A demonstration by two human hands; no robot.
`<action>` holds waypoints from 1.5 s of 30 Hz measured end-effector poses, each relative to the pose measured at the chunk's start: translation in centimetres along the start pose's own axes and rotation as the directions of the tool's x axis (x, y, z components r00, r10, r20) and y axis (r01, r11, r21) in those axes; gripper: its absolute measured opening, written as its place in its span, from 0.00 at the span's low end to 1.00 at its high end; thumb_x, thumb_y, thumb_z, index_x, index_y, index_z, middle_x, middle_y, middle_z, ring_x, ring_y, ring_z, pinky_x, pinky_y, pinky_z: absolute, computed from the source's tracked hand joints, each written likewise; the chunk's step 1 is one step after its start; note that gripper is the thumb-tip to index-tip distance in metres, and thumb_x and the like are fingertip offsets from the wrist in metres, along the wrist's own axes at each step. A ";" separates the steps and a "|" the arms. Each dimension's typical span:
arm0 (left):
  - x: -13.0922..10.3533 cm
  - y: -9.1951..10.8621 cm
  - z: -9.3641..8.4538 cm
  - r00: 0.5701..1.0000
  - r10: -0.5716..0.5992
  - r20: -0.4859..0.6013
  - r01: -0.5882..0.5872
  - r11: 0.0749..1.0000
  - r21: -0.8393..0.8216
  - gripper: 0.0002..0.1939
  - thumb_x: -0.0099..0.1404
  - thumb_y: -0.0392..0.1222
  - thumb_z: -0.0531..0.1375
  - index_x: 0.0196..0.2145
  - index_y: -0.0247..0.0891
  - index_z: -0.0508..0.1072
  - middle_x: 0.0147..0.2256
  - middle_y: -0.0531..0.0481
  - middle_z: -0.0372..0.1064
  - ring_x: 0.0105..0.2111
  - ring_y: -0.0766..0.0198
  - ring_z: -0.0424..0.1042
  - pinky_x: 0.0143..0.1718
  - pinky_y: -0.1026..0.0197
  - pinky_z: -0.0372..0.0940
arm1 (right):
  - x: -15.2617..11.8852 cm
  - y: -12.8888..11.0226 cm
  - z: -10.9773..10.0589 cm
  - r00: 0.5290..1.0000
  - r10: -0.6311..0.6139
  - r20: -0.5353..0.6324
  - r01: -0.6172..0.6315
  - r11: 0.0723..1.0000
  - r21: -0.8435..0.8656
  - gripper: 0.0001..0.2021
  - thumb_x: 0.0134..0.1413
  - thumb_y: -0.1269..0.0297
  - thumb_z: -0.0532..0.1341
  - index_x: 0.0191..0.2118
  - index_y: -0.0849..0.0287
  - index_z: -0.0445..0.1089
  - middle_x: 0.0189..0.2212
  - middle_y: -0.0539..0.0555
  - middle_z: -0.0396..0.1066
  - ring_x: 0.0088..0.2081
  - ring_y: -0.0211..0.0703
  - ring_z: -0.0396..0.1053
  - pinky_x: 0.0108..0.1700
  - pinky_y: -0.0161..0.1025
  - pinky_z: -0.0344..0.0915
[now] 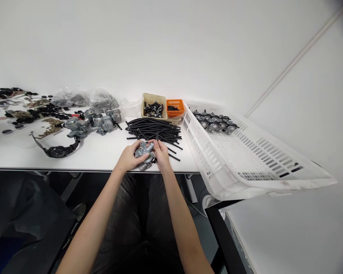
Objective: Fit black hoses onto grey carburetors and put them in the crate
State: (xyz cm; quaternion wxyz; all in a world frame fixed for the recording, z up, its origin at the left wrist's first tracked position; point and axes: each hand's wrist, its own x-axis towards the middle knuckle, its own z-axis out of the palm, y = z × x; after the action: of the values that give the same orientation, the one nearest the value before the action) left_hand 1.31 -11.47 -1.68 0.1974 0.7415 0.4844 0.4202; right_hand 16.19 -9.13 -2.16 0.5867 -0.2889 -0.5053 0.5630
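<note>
Just above the table's front edge, my left hand [128, 156] is closed around a grey metal carburetor [144, 151], its thumb across the body. My right hand [161, 154] meets it from the other side, fingers pinched at the top of the carburetor. A short dark length of rubber hose [157, 135] sticks up from those fingertips; its lower end is hidden by them. Right behind both hands lies a pile of black rubber hoses [153, 127], some with loose ends pointing right.
A large white plastic crate [214, 160], with several carburetors [215, 122] inside, stands tilted at right. Behind the hoses are a cream bin [144, 110] and an orange basket [175, 102]. More carburetors [77, 127], a black wristwatch [58, 152] and small brass parts [50, 128] lie left.
</note>
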 end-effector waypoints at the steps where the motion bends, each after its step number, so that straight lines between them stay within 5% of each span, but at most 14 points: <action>1: 0.0 0.0 0.0 1.000 -0.003 -0.001 0.003 1.000 -0.001 0.26 0.57 0.55 0.57 0.47 0.35 0.67 0.33 0.49 0.71 0.29 0.61 0.68 0.33 0.62 0.61 | 0.0 0.0 0.0 1.000 0.006 -0.005 -0.006 1.000 0.001 0.18 0.49 0.46 0.62 0.35 0.57 0.73 0.28 0.50 0.71 0.32 0.38 0.68 0.36 0.34 0.65; 13: 0.0 -0.1 -0.1 1.000 -0.008 0.002 0.008 1.000 -0.020 0.26 0.57 0.56 0.57 0.47 0.36 0.67 0.36 0.48 0.72 0.33 0.58 0.70 0.36 0.60 0.63 | -0.3 -0.7 0.1 0.999 0.050 0.000 -0.050 0.995 0.091 0.21 0.48 0.44 0.62 0.36 0.59 0.75 0.29 0.53 0.74 0.35 0.43 0.70 0.40 0.39 0.66; 21: 0.0 0.2 -0.2 1.000 0.003 0.011 -0.003 0.999 -0.040 0.24 0.58 0.56 0.57 0.45 0.35 0.68 0.33 0.48 0.72 0.31 0.59 0.69 0.34 0.61 0.62 | -0.6 -0.9 -0.2 0.998 -0.014 0.068 0.005 0.992 0.123 0.12 0.51 0.57 0.62 0.38 0.58 0.75 0.31 0.52 0.75 0.37 0.43 0.70 0.46 0.40 0.64; 45: 0.1 0.0 -0.1 1.000 0.000 0.010 0.000 1.000 -0.019 0.24 0.58 0.56 0.56 0.45 0.36 0.67 0.35 0.48 0.71 0.30 0.60 0.69 0.34 0.61 0.62 | -0.4 -0.4 -0.2 1.000 0.024 0.014 -0.025 0.996 0.088 0.15 0.45 0.54 0.67 0.37 0.58 0.73 0.31 0.53 0.76 0.36 0.42 0.72 0.44 0.39 0.66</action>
State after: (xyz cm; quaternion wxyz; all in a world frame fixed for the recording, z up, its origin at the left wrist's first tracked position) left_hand 1.23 -11.42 -1.60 0.2068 0.7416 0.4795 0.4212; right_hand 16.61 -9.51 -2.01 0.5885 -0.2652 -0.4803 0.5938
